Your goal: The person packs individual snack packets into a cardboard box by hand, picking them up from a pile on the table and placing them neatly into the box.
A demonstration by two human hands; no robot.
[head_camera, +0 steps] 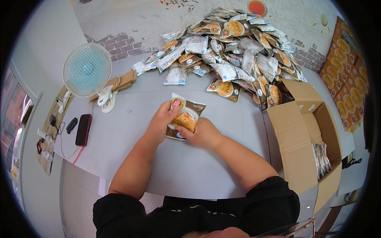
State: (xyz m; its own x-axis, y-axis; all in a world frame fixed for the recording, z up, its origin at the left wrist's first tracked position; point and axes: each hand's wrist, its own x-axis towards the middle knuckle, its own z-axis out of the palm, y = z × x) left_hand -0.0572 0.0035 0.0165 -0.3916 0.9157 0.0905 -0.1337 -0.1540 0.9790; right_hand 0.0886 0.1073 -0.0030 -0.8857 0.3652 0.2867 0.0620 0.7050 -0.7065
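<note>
Above the middle of the grey table, both my hands hold one brown-and-orange printed food pouch, its picture side turned up. My left hand grips its left edge, thumb lying on the front. From the lower right, my right hand pinches it with the thumb across the lower front; the other fingers are hidden behind. A large heap of similar pouches rises at the back of the table. To the right stands an open cardboard box, with several pouches on edge at its near end.
At the left are a clip-on fan, folded brown cardboard, a phone with a cable and a small black object. One pouch lies before the heap. Printed cartons are stacked at the far right.
</note>
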